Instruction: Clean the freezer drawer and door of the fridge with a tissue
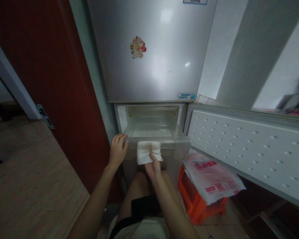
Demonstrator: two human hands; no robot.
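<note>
A clear plastic freezer drawer [173,143] is pulled partway out of the fridge's lower compartment, in front of my knees. My left hand [118,149] grips its left front corner, fingers at the rim and thumb at the front. Held in my right hand [153,165] is a folded white cloth [148,152] with a faint brownish mark, pinched under the thumb. The cloth lies against the drawer's front panel. My right fingers are mostly hidden beneath it.
The silver upper fridge door [154,66] is closed. To the right, the lower door [239,139] stands swung wide. Under it, an orange plastic stool [196,207] carries a white plastic bag [211,179] with red print. A reddish-brown wooden door [64,83] stands close on the left.
</note>
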